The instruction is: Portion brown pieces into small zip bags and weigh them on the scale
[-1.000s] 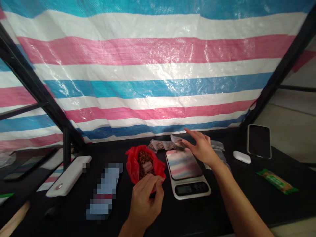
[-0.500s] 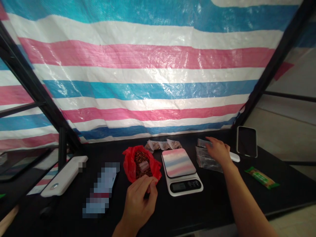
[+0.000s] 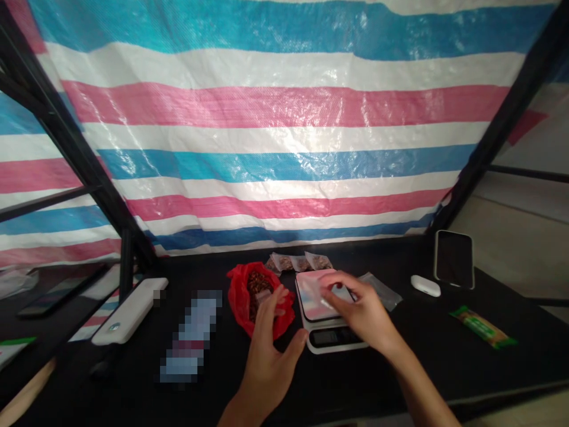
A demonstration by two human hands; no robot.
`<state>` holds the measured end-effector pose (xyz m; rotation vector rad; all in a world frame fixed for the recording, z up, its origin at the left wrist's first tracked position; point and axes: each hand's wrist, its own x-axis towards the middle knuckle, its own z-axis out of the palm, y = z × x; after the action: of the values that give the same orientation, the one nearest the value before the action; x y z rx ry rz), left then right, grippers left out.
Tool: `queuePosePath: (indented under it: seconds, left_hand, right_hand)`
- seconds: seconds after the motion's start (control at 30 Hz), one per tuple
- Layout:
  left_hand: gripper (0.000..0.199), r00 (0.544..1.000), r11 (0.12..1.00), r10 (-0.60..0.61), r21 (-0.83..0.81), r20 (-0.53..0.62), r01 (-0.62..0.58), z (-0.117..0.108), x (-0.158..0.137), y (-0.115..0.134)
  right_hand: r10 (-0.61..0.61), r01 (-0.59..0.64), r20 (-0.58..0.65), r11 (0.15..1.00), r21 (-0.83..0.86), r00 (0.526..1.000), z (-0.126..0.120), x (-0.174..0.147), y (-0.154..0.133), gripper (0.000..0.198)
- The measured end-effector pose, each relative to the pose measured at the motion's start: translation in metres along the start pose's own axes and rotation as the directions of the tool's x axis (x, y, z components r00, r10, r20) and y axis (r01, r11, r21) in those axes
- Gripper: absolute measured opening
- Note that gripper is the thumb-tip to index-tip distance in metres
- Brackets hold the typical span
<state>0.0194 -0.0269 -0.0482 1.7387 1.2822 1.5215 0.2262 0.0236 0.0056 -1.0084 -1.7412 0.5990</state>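
Note:
My left hand (image 3: 273, 350) is open at the near edge of a red plastic bag (image 3: 237, 302), thumb spread from the fingers. Small brown dried pieces (image 3: 258, 283) fill the bag, with a clear scoop-like item (image 3: 262, 296) partly hidden behind my fingers. Over the plate of a white kitchen scale (image 3: 306, 311), my right hand (image 3: 355, 302) is closed in a pinch on a small clear plastic bag (image 3: 320, 290), blurred and hard to see. Another clear plastic bag (image 3: 382, 290) lies behind my right wrist.
Several filled small bags (image 3: 300, 261) line up behind the scale. Rightward are a white case (image 3: 425, 286), a phone (image 3: 454, 259) and a green snack packet (image 3: 482, 326). A white power bank (image 3: 128, 311) and a pixelated item (image 3: 191, 338) lie left. Someone's arm (image 3: 29, 394) shows lower left.
My right hand has moved left from the clear bags to above the scale, a clear bag in its fingers. My left hand has opened from a pinch at the red bag's rim.

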Motion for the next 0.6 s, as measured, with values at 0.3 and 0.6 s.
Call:
queuePosePath:
  seconds: [0.3,0.6]
  left_hand:
    - [0.047,0.938,0.933,-0.284,-0.284,-0.199,0.222,-0.012,0.01,-0.006]
    - [0.037,0.83,0.957,-0.289,-0.147,-0.478,0.249,-0.054,0.014,-0.014]
  right_hand:
    - [0.046,-0.075,0.263,0.992,0.099,0.964,0.07,-0.007,-0.034,0.005]
    - [-0.02,0.079,0.294,0.978,-0.192,0.956,0.096,0.032,-0.013,0.026]
